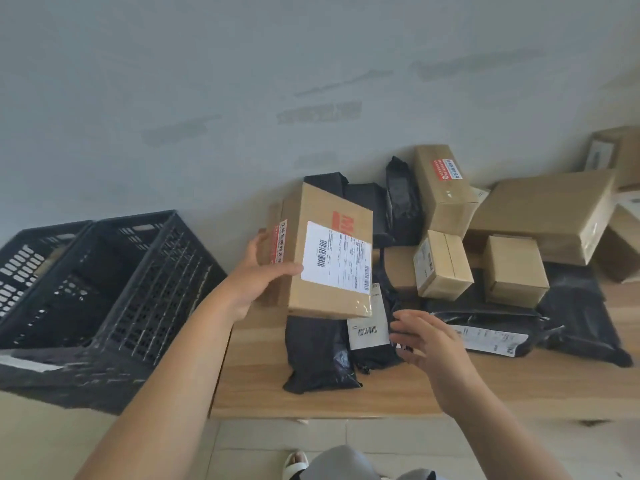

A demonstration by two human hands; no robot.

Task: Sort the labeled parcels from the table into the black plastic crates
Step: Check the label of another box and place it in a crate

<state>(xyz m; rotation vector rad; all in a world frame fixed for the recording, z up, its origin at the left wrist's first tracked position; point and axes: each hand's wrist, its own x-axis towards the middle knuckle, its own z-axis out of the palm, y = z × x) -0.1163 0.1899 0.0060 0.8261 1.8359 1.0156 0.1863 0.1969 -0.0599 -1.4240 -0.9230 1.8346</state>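
Head view: left hand [258, 275] gripping labeled cardboard box [325, 258], raised above wooden table [311, 393]. Right hand [424, 339] at 5 o'clock of box, fingers spread, holding nothing, over black mailer [372, 344]. Black crates [104, 289] at 9 o'clock.

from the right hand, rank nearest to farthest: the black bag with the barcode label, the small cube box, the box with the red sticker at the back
1. black bag with the barcode label, just left of the right hand, by its fingertips.
2. small cube box, up and to the right.
3. box with the red sticker, at the back by the wall.
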